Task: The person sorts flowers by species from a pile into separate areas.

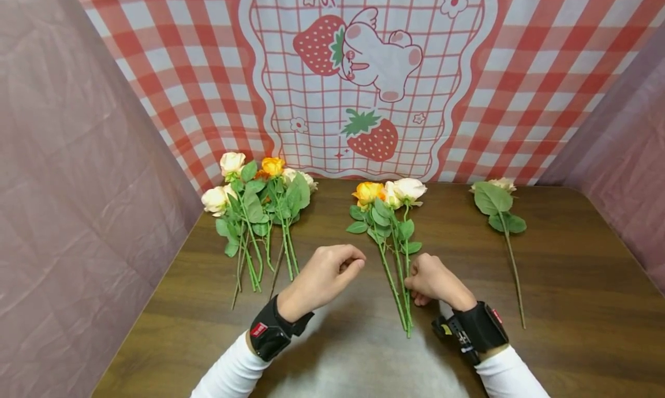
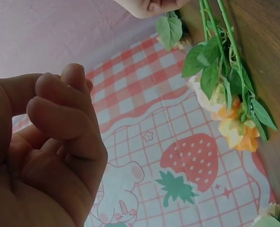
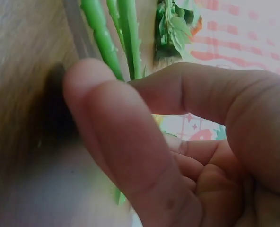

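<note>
In the head view a bunch of roses, one orange (image 1: 369, 192) and paler cream ones (image 1: 408, 190), lies at the table's middle, stems toward me. My right hand (image 1: 435, 281) is at the bunch's right side and pinches a green rose stem (image 3: 102, 42) between thumb and fingers; the contact is partly hidden in the right wrist view. My left hand (image 1: 326, 272) hovers left of these stems, its fingers loosely curled, holding nothing. The left wrist view shows that hand (image 2: 59, 137) apart from the roses.
At the left lies a larger group of cream and orange roses (image 1: 253, 207) with leafy stems. A single pale rose (image 1: 501, 184) lies at the right. The brown wooden table (image 1: 571, 282) meets a checked strawberry cloth (image 1: 197, 80) behind, with pinkish drapes (image 1: 67, 184) at the sides.
</note>
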The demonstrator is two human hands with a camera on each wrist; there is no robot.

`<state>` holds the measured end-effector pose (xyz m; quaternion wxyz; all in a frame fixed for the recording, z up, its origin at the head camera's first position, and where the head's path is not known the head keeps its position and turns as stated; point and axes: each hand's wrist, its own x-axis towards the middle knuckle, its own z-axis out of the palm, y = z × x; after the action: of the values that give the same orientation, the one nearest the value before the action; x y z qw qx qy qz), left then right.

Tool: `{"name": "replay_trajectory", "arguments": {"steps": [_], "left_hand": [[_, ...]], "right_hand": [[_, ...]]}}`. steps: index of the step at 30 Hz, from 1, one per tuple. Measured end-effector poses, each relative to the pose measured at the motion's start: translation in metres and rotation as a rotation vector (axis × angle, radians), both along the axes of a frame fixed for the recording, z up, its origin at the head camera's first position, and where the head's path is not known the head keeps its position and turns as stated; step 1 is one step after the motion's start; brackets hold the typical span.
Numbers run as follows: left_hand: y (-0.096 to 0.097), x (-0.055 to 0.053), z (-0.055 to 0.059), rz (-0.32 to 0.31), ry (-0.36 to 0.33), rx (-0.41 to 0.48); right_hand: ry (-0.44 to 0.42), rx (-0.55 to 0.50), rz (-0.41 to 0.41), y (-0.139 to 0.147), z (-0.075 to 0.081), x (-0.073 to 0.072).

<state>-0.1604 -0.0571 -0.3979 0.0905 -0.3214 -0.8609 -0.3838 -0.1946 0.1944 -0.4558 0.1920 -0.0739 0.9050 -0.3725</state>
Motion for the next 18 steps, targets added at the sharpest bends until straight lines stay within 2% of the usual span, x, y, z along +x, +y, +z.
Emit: {"name": "replay_trajectory", "arguments": {"steps": [9,18], "left_hand": [[-0.0018,-0.0006,0.0003,0.013,-0.008,-0.05],[-0.007,-0.0048,0.0016,0.075,-0.015,-0.126]], "right_hand": [[0.008,0.052,0.002,-0.0076,0.0028,0.003],[0.058,0.095,0.009,-0.0061,0.0025,0.0051]]}}
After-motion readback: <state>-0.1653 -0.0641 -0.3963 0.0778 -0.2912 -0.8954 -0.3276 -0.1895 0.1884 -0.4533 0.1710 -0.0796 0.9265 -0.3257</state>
